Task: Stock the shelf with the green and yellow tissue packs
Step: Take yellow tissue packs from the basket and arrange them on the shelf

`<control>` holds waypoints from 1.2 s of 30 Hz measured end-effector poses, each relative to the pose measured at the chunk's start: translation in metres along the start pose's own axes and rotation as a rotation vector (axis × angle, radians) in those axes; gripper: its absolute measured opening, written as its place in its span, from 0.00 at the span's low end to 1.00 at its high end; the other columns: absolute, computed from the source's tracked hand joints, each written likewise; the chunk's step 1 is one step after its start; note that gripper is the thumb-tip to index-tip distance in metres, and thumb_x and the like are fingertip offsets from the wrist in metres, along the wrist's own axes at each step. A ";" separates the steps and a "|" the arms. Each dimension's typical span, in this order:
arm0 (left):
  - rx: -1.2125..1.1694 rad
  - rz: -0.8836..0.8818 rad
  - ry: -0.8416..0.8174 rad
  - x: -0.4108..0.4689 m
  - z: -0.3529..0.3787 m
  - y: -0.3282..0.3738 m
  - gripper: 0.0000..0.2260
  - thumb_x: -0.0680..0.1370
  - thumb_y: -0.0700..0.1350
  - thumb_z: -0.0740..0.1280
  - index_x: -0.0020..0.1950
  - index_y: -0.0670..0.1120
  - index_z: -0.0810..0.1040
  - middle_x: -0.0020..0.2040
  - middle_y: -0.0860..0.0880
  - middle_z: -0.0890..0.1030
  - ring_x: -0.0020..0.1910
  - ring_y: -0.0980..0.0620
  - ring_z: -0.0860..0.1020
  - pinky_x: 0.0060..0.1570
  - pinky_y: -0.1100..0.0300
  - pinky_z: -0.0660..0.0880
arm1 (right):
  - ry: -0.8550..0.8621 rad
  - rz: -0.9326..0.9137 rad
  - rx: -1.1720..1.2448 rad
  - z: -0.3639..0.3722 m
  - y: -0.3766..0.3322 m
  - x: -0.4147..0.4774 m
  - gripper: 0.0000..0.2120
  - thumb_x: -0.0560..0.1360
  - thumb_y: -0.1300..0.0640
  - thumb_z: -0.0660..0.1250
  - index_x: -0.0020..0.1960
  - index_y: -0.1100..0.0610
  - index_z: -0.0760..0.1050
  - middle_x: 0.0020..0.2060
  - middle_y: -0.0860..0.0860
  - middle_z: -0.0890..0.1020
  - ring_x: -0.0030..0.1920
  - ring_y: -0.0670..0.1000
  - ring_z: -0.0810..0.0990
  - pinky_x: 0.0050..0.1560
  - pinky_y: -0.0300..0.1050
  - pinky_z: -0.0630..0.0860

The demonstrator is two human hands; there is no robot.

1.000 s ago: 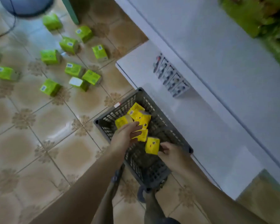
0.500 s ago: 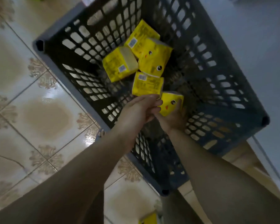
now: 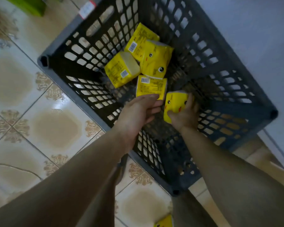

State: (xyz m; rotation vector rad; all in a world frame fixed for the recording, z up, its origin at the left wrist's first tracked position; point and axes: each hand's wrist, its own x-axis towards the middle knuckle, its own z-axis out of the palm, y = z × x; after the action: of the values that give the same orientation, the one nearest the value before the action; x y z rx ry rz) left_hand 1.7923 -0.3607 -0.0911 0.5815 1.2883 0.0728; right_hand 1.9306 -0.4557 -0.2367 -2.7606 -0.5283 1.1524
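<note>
A dark slotted plastic basket (image 3: 75,89) fills the middle and upper frame, standing on a glossy tiled floor (image 3: 56,128) with brown flower patterns. A white-and-red label (image 3: 86,7) sits on its top rim.

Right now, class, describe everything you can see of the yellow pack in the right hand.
The yellow pack is a soft-looking wrapped block with a cartoon face: dark eyes, red marks, a pale end on top. The right hand grips it inside the dark basket, thumb below, fingers round its right side.
</note>
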 end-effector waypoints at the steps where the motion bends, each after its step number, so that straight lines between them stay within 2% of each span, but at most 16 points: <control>1: 0.007 -0.003 -0.002 -0.012 0.003 0.008 0.11 0.79 0.48 0.62 0.59 0.49 0.79 0.51 0.53 0.84 0.53 0.56 0.81 0.58 0.57 0.74 | -0.013 -0.006 0.035 -0.015 -0.004 -0.013 0.47 0.69 0.49 0.72 0.77 0.45 0.45 0.76 0.55 0.52 0.72 0.63 0.59 0.64 0.59 0.67; 6: 0.025 0.044 -0.040 -0.084 0.021 0.064 0.11 0.78 0.47 0.63 0.57 0.47 0.79 0.49 0.52 0.85 0.47 0.58 0.82 0.51 0.60 0.74 | 0.011 -0.115 0.156 -0.097 -0.033 -0.090 0.47 0.68 0.50 0.73 0.77 0.48 0.49 0.74 0.55 0.58 0.69 0.60 0.65 0.58 0.53 0.69; 9: 0.011 0.089 -0.057 -0.133 0.031 0.099 0.11 0.79 0.46 0.63 0.58 0.46 0.79 0.53 0.48 0.84 0.50 0.55 0.82 0.43 0.65 0.75 | -0.016 -0.142 0.253 -0.150 -0.058 -0.145 0.46 0.67 0.50 0.75 0.77 0.50 0.53 0.72 0.55 0.63 0.68 0.58 0.68 0.58 0.52 0.69; 13: 0.058 0.196 -0.098 -0.219 0.045 0.155 0.10 0.79 0.46 0.63 0.57 0.46 0.80 0.55 0.48 0.83 0.55 0.52 0.80 0.50 0.61 0.76 | -0.042 -0.194 0.362 -0.235 -0.096 -0.234 0.47 0.60 0.39 0.73 0.74 0.47 0.58 0.68 0.52 0.69 0.65 0.55 0.71 0.59 0.52 0.72; 15: 0.083 0.260 -0.109 -0.262 0.049 0.183 0.11 0.79 0.46 0.63 0.57 0.44 0.80 0.55 0.47 0.83 0.56 0.50 0.80 0.53 0.58 0.75 | -0.023 -0.250 0.422 -0.277 -0.115 -0.275 0.40 0.65 0.45 0.75 0.71 0.43 0.59 0.66 0.48 0.70 0.64 0.51 0.71 0.57 0.48 0.72; 17: 0.095 0.315 -0.125 -0.304 0.050 0.209 0.11 0.79 0.46 0.63 0.58 0.44 0.80 0.55 0.47 0.83 0.56 0.49 0.80 0.57 0.54 0.74 | 0.007 -0.306 0.490 -0.320 -0.131 -0.315 0.40 0.69 0.52 0.75 0.72 0.40 0.54 0.67 0.46 0.67 0.65 0.46 0.68 0.57 0.42 0.67; 19: 0.115 0.382 -0.146 -0.344 0.050 0.234 0.11 0.80 0.47 0.63 0.58 0.45 0.80 0.54 0.48 0.83 0.56 0.49 0.80 0.57 0.53 0.75 | 0.057 -0.334 0.529 -0.356 -0.144 -0.354 0.44 0.69 0.49 0.75 0.75 0.41 0.50 0.72 0.46 0.62 0.69 0.48 0.65 0.62 0.46 0.68; 21: 0.113 0.459 -0.179 -0.381 0.053 0.256 0.11 0.80 0.46 0.63 0.57 0.45 0.81 0.53 0.48 0.84 0.55 0.49 0.81 0.54 0.55 0.75 | 0.116 -0.403 0.553 -0.390 -0.154 -0.391 0.45 0.67 0.44 0.75 0.75 0.38 0.51 0.73 0.45 0.62 0.70 0.48 0.66 0.64 0.48 0.69; 24: 0.124 0.546 -0.233 -0.433 0.062 0.283 0.09 0.80 0.45 0.62 0.55 0.47 0.81 0.52 0.48 0.84 0.55 0.49 0.81 0.56 0.54 0.75 | 0.163 -0.464 0.629 -0.442 -0.161 -0.443 0.48 0.61 0.36 0.74 0.73 0.32 0.50 0.72 0.40 0.64 0.68 0.47 0.70 0.63 0.55 0.73; 26: 0.164 0.607 -0.299 -0.466 0.070 0.297 0.10 0.80 0.47 0.62 0.55 0.49 0.81 0.53 0.51 0.84 0.54 0.52 0.81 0.57 0.54 0.74 | 0.196 -0.530 0.677 -0.475 -0.161 -0.476 0.47 0.63 0.36 0.75 0.71 0.29 0.49 0.71 0.38 0.64 0.67 0.46 0.71 0.62 0.56 0.75; 28: 0.178 0.669 -0.360 -0.496 0.082 0.311 0.10 0.80 0.47 0.61 0.55 0.49 0.81 0.53 0.51 0.84 0.54 0.54 0.81 0.57 0.55 0.73 | 0.255 -0.595 0.706 -0.509 -0.157 -0.505 0.44 0.62 0.37 0.73 0.69 0.25 0.49 0.70 0.36 0.63 0.65 0.44 0.72 0.59 0.50 0.77; 30: 0.210 0.727 -0.433 -0.525 0.099 0.325 0.11 0.80 0.47 0.61 0.57 0.49 0.81 0.53 0.52 0.84 0.53 0.54 0.82 0.56 0.56 0.74 | 0.321 -0.639 0.745 -0.542 -0.153 -0.536 0.42 0.61 0.40 0.72 0.64 0.24 0.50 0.67 0.33 0.64 0.59 0.33 0.72 0.50 0.36 0.78; 32: 0.235 0.780 -0.508 -0.552 0.121 0.338 0.11 0.81 0.46 0.61 0.58 0.48 0.80 0.53 0.51 0.84 0.53 0.54 0.82 0.58 0.55 0.75 | 0.366 -0.680 0.774 -0.573 -0.147 -0.562 0.41 0.61 0.43 0.73 0.62 0.24 0.50 0.63 0.28 0.64 0.54 0.27 0.71 0.44 0.30 0.77; 36: 0.242 0.855 -0.643 -0.601 0.167 0.356 0.11 0.80 0.44 0.60 0.57 0.47 0.81 0.52 0.49 0.84 0.53 0.51 0.82 0.61 0.52 0.74 | 0.460 -0.735 0.704 -0.633 -0.132 -0.600 0.43 0.61 0.39 0.75 0.67 0.23 0.52 0.69 0.33 0.65 0.64 0.39 0.72 0.52 0.41 0.79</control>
State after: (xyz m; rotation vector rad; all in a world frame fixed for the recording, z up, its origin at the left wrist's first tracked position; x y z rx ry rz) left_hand 1.8617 -0.3377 0.6233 1.2208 0.3623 0.4048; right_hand 1.9489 -0.5211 0.6431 -1.8586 -0.7827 0.3919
